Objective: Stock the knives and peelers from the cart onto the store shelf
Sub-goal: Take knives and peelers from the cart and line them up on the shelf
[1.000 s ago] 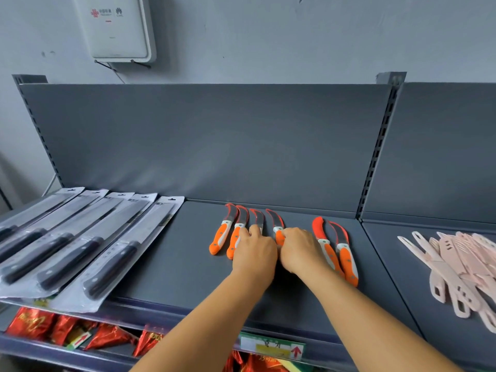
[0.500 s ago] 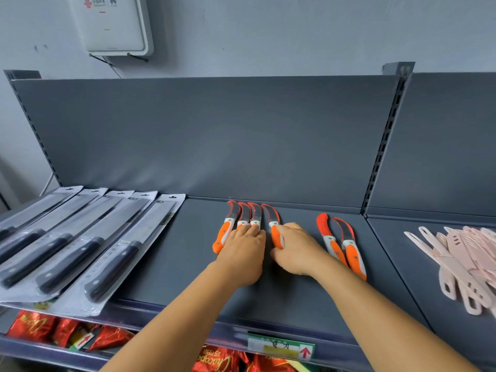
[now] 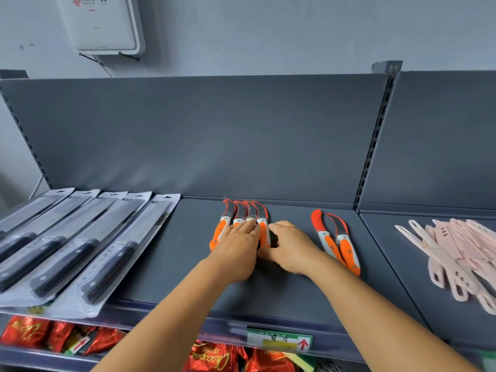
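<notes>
We see both hands on the dark grey metal store shelf (image 3: 166, 264), meeting at a row of four curved orange-and-white-handled knives (image 3: 243, 221) that lie side by side near the back panel, blades pointing away from us. The left hand (image 3: 236, 253) lies flat over the handles of the middle knives, its fingers straight and pressed together, fingertips reaching the white collars; the leftmost knife's orange handle shows just beside that hand. The right hand (image 3: 288, 248) sits just right of the row with its fingers curled in toward the rightmost knife's handle; we cannot tell whether they actually grip it or only touch its side. The two hands nearly touch each other below the handles.

To the right, apart from the right hand, lie two more orange curved knives (image 3: 335, 240), close together and slanted. At the left of the shelf lie five black-handled kitchen knives in clear blister packs (image 3: 88, 242), overlapping in a fan. On the neighbouring shelf section to the right rests a pile of pale pink plastic knives (image 3: 456, 253). Red foil snack packets (image 3: 220, 358) fill the shelf below, behind a green-and-white price label (image 3: 279, 342).
</notes>
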A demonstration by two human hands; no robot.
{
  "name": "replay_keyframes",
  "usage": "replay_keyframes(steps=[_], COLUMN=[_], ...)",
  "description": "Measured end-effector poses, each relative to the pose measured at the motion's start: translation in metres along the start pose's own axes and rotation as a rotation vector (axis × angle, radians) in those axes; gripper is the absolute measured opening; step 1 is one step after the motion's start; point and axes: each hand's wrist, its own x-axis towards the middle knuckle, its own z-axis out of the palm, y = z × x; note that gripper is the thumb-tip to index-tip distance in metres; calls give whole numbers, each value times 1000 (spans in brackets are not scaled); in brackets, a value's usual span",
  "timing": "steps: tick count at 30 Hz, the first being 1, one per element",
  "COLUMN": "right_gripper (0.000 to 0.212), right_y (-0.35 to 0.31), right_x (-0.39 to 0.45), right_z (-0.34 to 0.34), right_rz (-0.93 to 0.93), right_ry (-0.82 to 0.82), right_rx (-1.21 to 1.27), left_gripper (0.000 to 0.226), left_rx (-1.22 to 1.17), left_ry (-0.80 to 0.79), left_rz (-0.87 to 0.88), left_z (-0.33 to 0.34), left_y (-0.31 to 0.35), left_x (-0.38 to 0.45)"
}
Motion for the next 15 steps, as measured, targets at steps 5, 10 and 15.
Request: replay_keyframes(steps=[5, 10, 15], right_gripper=[58, 26, 37], right_y=[32, 71, 88], right_x=[-25, -47, -55], right_z=[-28, -42, -45], right_rz=[77, 254, 329], right_ry=[151, 181, 173], right_rx=[-148, -202, -160], left_gripper=[66, 70, 56], left_rx=[-123, -130, -162], left_ry=[67, -32, -70], left_rz=[158, 239, 227], left_z=[-12, -1, 12], left_y=[47, 96, 120], left_x=[-3, 9, 18])
